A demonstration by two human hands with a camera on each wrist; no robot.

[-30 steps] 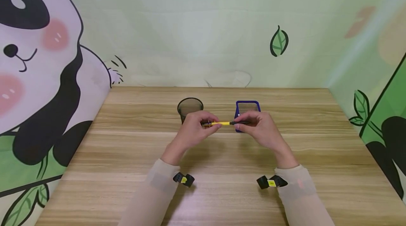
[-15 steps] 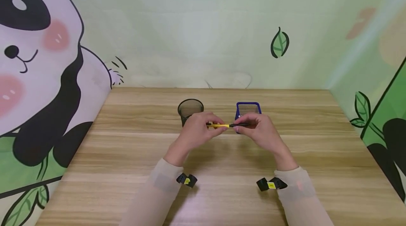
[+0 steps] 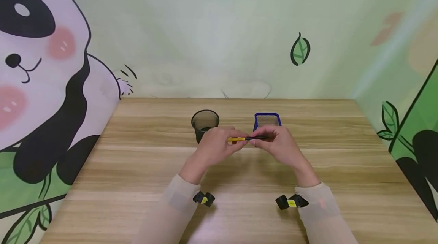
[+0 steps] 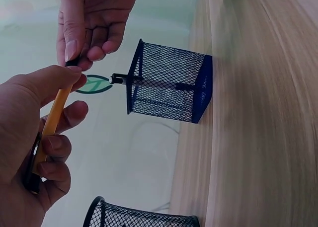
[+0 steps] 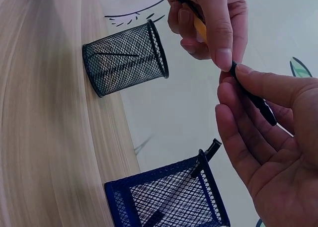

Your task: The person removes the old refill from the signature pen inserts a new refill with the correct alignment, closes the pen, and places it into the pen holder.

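A yellow and black pen (image 3: 237, 139) lies crosswise between my two hands, raised above the wooden table. My left hand (image 3: 219, 143) grips its yellow barrel, thumb and index finger at the joint with the black part. In the left wrist view, the barrel's black clip end (image 4: 33, 175) rests in the curled lower fingers. My right hand (image 3: 277, 142) pinches the black tapered end (image 5: 258, 100) between thumb and fingers. The fingertips of both hands are close together around the middle of the pen.
Behind my left hand stands a round black mesh pen holder (image 3: 202, 132). A square blue mesh pen holder (image 3: 267, 114) stands behind my right hand, with a black pen-like stick (image 5: 213, 148) poking above its rim. A panda-print backdrop (image 3: 239, 46) rises at the table's far edge.
My left hand has slid to the right along the barrel, bringing its fingertips up to those of my right hand. The right hand stays in nearly the same place, still holding the black end.
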